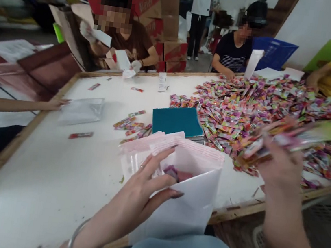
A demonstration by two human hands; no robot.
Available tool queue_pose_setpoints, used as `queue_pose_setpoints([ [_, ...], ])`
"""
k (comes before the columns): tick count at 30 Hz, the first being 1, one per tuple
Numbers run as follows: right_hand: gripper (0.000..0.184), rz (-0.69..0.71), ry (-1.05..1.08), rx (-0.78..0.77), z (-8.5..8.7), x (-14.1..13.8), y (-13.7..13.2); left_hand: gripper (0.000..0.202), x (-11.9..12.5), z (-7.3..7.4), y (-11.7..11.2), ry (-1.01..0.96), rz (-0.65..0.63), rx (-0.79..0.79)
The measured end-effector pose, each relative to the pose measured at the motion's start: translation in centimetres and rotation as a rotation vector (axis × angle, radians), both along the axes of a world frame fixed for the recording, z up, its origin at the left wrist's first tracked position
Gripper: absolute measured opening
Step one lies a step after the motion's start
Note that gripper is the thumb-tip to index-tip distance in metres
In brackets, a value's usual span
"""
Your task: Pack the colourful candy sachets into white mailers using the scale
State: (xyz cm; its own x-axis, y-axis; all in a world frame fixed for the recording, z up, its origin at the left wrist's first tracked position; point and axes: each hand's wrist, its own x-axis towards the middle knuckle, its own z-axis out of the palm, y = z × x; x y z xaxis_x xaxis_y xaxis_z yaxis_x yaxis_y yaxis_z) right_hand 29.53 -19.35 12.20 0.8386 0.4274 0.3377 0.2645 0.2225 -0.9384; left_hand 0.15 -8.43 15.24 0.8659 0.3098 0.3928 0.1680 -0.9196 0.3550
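My left hand (pixel 141 186), with a ring and a bracelet, is at the mouth of a white mailer bag (pixel 185 200). Its thumb lies by the front wall and its fingers reach over the opening, keeping the bag agape. Some purple and reddish packets (pixel 171 172) show inside. My right hand (pixel 283 165) is raised to the right of the bag, closed round a bunch of small colourful packets (pixel 261 145), blurred by motion. Behind the bag lies a teal flat-topped box or scale (pixel 178 121).
A large heap of packets (pixel 235 109) covers the table's right half, and a few loose packets (pixel 131 123) lie left of the teal top. A co-worker's hand touches a clear bag (pixel 81 110) at left. Other people sit across the table (pixel 21 186). A basket (pixel 327 220) stands below right.
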Motion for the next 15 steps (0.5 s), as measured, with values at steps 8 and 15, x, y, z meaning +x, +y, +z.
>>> queue_pose_setpoints([
  [8, 0.025, 0.884, -0.536, -0.307, 7.4, -8.4, 4.5, 0.018, 0.1, 0.7, -1.5, -0.064, 0.078, 0.035],
  [15, 0.04, 1.364, -0.852, -0.803, 10.2, -5.3, 6.2, 0.015, -0.6, -0.3, -0.7, -0.132, 0.049, -0.013],
])
